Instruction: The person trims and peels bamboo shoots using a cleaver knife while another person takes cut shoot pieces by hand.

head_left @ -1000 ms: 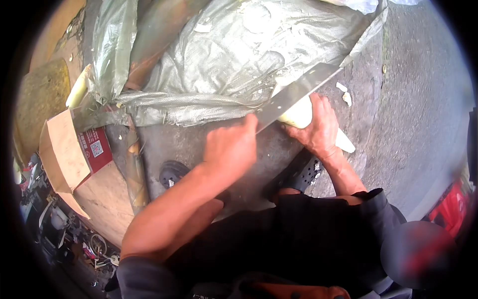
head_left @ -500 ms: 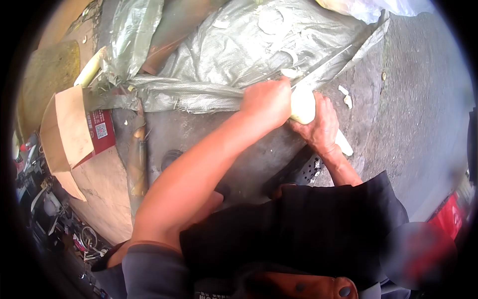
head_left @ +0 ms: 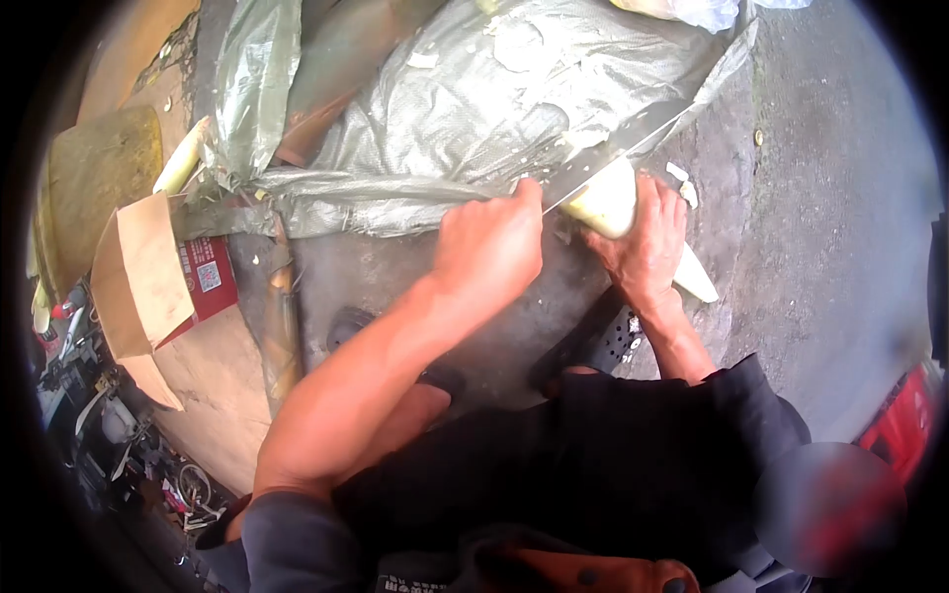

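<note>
My left hand [head_left: 489, 247] is closed in a fist round the handle of a long knife [head_left: 618, 148]. The blade slants up and right, along the upper side of a pale peeled bamboo shoot [head_left: 605, 201]; whether its edge touches the shoot I cannot tell. Wrapped round the shoot from the right is my right hand [head_left: 647, 237]. The shoot's thick end faces the knife, and a pale pointed part shows below the hand. Small pale scraps and rounds lie on the grey-green woven sack [head_left: 445, 119] beyond both hands.
At left stand an open cardboard box [head_left: 148, 272] and an unpeeled bamboo shoot [head_left: 283, 326] on the ground. Another pale shoot [head_left: 181, 158] lies farther back. Pale scraps [head_left: 682, 183] dot the concrete right of my hand. A dark perforated shoe [head_left: 608, 341] is close below.
My left hand has drawn back left and slightly down, and more of the knife blade shows. My right hand keeps hold of the bamboo shoot, which is tilted a little differently.
</note>
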`<action>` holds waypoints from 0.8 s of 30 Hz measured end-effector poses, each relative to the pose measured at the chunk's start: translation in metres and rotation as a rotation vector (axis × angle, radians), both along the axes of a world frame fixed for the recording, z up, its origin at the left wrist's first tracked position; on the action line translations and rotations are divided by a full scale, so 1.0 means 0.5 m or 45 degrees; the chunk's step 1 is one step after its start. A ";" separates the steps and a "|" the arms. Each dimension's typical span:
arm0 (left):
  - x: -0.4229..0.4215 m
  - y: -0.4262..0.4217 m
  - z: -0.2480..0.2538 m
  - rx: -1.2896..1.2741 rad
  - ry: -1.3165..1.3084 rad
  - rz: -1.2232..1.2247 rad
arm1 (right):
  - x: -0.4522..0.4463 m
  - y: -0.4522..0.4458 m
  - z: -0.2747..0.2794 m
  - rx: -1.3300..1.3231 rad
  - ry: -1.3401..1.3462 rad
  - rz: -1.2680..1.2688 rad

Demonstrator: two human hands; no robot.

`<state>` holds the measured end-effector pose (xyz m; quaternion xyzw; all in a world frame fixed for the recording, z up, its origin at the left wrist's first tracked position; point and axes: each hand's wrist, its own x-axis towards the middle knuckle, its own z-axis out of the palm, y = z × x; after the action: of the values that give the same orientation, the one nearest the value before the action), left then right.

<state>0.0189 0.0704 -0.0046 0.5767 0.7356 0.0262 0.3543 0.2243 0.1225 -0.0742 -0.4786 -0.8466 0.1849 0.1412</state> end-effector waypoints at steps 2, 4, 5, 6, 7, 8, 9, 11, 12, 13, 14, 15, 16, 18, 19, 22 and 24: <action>-0.002 0.025 -0.016 0.124 0.000 -0.021 | -0.007 0.029 -0.010 0.091 0.005 -0.011; -0.005 0.036 -0.034 0.179 0.009 -0.033 | -0.013 0.044 -0.040 0.135 -0.005 -0.028; -0.007 0.037 -0.055 0.182 0.019 -0.037 | -0.014 0.042 -0.046 0.147 -0.045 -0.019; -0.008 0.040 -0.061 0.174 0.024 -0.046 | -0.018 0.041 -0.044 0.145 -0.054 -0.033; -0.010 0.034 -0.064 0.181 0.008 -0.037 | -0.022 0.037 -0.040 0.138 -0.066 -0.052; -0.013 0.023 -0.063 0.186 -0.011 -0.035 | -0.023 0.034 -0.036 0.127 -0.080 -0.078; -0.014 0.011 -0.059 0.187 -0.030 -0.032 | -0.019 0.042 -0.012 -0.004 -0.099 -0.077; -0.015 -0.008 -0.050 0.134 -0.036 -0.021 | -0.013 0.073 0.026 -0.254 -0.237 0.012; -0.017 -0.013 -0.047 0.116 -0.040 -0.014 | -0.007 0.090 0.031 -0.371 -0.306 0.057; -0.021 -0.018 -0.041 0.091 -0.040 -0.019 | 0.006 0.093 0.003 -0.334 -0.187 0.082; -0.027 -0.024 -0.032 0.062 -0.041 -0.017 | 0.008 0.093 -0.006 -0.376 -0.119 0.063; -0.029 -0.032 -0.026 0.029 -0.042 -0.015 | 0.009 0.092 -0.012 -0.423 -0.050 0.044; -0.028 -0.043 -0.023 0.027 -0.029 -0.014 | 0.010 0.089 -0.013 -0.474 0.018 0.018; -0.028 -0.054 -0.021 0.034 0.006 -0.020 | 0.001 0.082 -0.008 -0.453 -0.063 0.004; -0.026 -0.047 -0.022 0.024 -0.010 -0.008 | -0.002 0.080 -0.006 -0.442 -0.104 0.001; -0.005 -0.018 -0.032 0.022 -0.050 0.018 | 0.001 0.071 -0.012 -0.366 -0.116 0.027; 0.007 0.010 -0.044 0.071 -0.055 0.019 | 0.006 0.064 -0.024 -0.265 -0.102 0.052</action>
<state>0.0224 0.0752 -0.0264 0.5801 0.7311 0.0619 0.3538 0.2270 0.1547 -0.0859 -0.4802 -0.8374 0.2556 0.0530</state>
